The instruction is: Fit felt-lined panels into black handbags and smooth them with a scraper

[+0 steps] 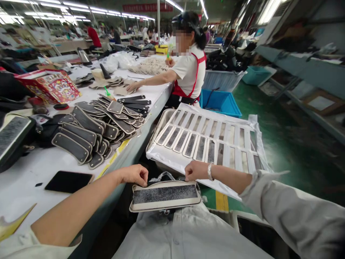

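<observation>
A small bag (165,198), or part of one, lies across my lap with its flat face toward me. That face has a cream border around a dark, speckled strip. My left hand (136,175) pinches its upper left edge, fingers curled. At the upper right edge, my right hand (192,170) is closed in a similar pinch. Clear plastic and dark material show behind the upper edge between my hands. Beneath the lower edge is a bit of metal hardware (165,212). The fingertips partly hide the edge.
A white-covered tray (172,161) with rows of strips stands ahead right. On the table at left are a pile of dark riveted straps (78,138), a phone (68,181) and another bag (14,135). A co-worker (190,68) reaches over the table beside a blue bin (222,102).
</observation>
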`<state>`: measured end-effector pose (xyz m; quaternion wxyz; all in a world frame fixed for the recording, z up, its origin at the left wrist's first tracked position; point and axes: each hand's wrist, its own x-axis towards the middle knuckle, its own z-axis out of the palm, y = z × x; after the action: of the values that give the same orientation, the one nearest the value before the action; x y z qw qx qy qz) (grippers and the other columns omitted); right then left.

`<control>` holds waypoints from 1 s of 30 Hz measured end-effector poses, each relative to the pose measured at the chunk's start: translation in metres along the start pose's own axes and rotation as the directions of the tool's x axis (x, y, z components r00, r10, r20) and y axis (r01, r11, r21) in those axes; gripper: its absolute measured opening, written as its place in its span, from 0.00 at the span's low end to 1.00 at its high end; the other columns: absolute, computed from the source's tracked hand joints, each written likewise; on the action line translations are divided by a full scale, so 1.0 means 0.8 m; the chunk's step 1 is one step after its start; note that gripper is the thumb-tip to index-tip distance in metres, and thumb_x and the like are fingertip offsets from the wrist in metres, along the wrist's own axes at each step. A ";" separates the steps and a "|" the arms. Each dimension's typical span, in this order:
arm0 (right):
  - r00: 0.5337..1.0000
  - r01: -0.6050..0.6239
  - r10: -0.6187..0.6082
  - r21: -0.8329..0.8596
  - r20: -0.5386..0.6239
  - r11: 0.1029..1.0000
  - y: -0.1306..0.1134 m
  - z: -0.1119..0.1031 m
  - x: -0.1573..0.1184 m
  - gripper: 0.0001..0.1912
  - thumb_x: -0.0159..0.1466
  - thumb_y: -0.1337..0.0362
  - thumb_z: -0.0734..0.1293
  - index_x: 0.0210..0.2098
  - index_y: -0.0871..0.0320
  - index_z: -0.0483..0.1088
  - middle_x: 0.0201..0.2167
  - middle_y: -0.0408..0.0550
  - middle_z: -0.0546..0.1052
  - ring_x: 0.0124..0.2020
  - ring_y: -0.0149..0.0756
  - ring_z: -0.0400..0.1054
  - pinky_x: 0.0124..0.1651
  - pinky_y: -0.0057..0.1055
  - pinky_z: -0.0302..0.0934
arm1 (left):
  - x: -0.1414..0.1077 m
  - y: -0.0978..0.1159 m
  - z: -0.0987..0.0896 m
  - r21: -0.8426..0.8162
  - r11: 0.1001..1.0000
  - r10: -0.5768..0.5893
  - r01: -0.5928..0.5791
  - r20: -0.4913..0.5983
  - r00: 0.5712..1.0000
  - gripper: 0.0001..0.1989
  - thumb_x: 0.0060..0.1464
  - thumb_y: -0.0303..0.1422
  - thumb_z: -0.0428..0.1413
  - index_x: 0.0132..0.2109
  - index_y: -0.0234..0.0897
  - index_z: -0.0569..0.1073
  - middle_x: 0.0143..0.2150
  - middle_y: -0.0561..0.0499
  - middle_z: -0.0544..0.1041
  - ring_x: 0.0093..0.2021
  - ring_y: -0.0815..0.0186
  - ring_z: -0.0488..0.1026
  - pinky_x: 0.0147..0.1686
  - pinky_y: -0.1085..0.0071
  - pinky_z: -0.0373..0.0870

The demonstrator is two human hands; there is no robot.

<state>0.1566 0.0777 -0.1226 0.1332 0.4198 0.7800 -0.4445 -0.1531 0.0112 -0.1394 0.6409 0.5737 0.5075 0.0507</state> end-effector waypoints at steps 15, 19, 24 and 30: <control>0.974 0.109 -0.157 0.271 0.162 0.956 0.028 0.014 0.023 0.24 0.55 0.53 0.68 0.49 0.54 0.73 0.45 0.43 0.76 0.48 0.40 0.68 0.52 0.30 0.60 | 0.012 -0.022 0.006 0.099 0.965 0.231 -0.242 0.109 0.967 0.21 0.51 0.45 0.56 0.51 0.44 0.74 0.37 0.52 0.69 0.39 0.66 0.67 0.40 0.75 0.62; 0.964 0.100 -0.166 0.297 0.206 0.950 0.015 0.018 0.031 0.25 0.57 0.51 0.67 0.51 0.55 0.72 0.47 0.44 0.75 0.50 0.42 0.67 0.53 0.32 0.59 | 0.026 -0.016 0.008 0.056 0.966 0.242 -0.253 0.154 0.958 0.21 0.53 0.46 0.54 0.50 0.41 0.75 0.40 0.51 0.75 0.40 0.64 0.70 0.42 0.74 0.63; 0.944 0.076 -0.172 0.324 0.282 0.943 -0.004 0.020 0.044 0.24 0.57 0.53 0.67 0.51 0.55 0.71 0.48 0.43 0.74 0.50 0.41 0.67 0.54 0.31 0.58 | 0.035 -0.013 0.013 -0.034 0.969 0.247 -0.245 0.160 0.956 0.20 0.53 0.43 0.56 0.49 0.38 0.75 0.45 0.49 0.78 0.45 0.61 0.72 0.46 0.72 0.65; 0.929 0.145 -0.231 0.292 0.288 0.945 -0.022 0.029 0.060 0.23 0.59 0.54 0.66 0.52 0.55 0.70 0.49 0.44 0.74 0.51 0.41 0.66 0.54 0.30 0.58 | 0.033 -0.018 0.007 0.039 0.942 0.321 -0.332 0.169 0.932 0.18 0.55 0.41 0.54 0.51 0.41 0.74 0.46 0.50 0.76 0.45 0.63 0.71 0.46 0.73 0.64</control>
<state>0.1096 0.0806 -0.1532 0.1562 0.2793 0.7185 -0.6175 -0.1439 0.0194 -0.1677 0.6427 0.6735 0.3531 0.0931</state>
